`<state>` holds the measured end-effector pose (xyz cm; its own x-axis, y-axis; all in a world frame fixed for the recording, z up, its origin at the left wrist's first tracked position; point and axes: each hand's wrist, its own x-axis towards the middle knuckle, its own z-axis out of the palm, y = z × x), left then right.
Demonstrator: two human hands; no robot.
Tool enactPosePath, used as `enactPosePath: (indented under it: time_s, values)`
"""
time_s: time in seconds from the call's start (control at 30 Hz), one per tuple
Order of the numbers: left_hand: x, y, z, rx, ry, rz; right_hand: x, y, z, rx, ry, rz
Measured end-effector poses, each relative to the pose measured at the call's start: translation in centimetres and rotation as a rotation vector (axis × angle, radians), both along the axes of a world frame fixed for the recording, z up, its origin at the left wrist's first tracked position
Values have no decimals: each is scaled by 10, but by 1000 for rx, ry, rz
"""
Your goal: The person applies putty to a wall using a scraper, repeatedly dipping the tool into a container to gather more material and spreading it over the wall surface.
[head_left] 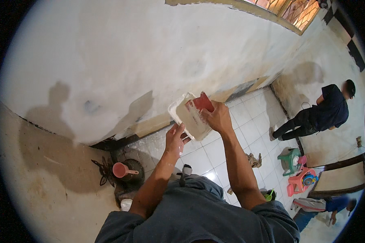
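My left hand supports a white rectangular tray from its near left side, with the fingers partly beneath it. Inside the tray lies a pale, creamy paste. My right hand is closed round a red flat scraper, which is tilted over the tray and smeared with the same kind of paste. The scraper's lower edge appears to touch the paste. Both hands are in front of my body, before a pale, patchy wall. White smudges mark my left fingers.
At the left, a pink dipper rests on a dark round object. A crumpled cloth lies on the white tiled floor. Green and pink stools stand right. One person stands far right; another is lower right.
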<state>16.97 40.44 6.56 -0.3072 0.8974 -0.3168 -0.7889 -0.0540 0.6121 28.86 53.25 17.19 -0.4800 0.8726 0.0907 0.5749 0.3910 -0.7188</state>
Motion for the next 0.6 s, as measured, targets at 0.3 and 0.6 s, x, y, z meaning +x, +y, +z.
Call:
enactPosePath:
  time_s: [0.3, 0.6]
  values:
    - [-11, -9, -4, 0, 31, -35, -23, -25, -3, 61, -147, 102]
    - [-16, 15, -4, -22, 59, -40, -30, -8, 5, 109, -192, 135]
